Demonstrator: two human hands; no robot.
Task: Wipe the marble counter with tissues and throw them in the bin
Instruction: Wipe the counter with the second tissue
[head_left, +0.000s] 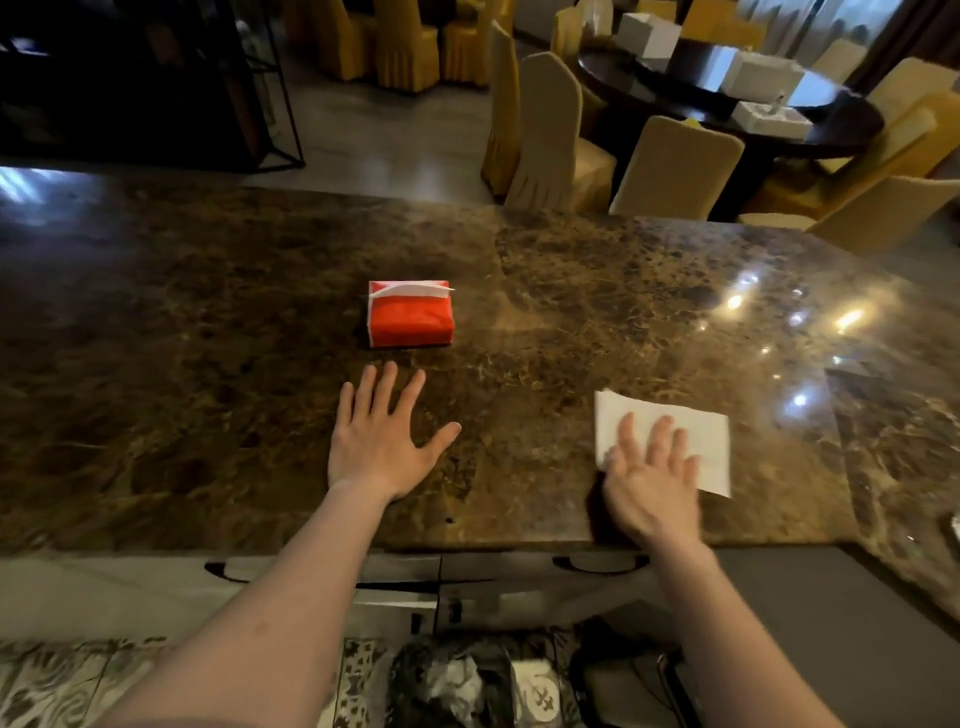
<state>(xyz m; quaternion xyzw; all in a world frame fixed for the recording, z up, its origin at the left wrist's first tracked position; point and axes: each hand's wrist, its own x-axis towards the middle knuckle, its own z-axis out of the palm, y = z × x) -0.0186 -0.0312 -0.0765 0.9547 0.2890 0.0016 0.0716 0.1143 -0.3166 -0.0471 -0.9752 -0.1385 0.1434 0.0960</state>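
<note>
Right grip (652, 475) flat, fingers spread, pressing tissue (696, 441) onto table (208, 312); left grip (382, 439) spread flat, red pack (410, 314) just beyond.

I see a polished, glossy brown marble counter (597, 270). The tissue (696, 431) is matt white paper; the pack (410, 317) is shiny red plastic.

Dim, glare on counter (779, 322), wide-angle warp

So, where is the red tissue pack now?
In the head view, the red tissue pack lies near the middle of the marble counter, just beyond the fingers of the flat left hand.
</note>
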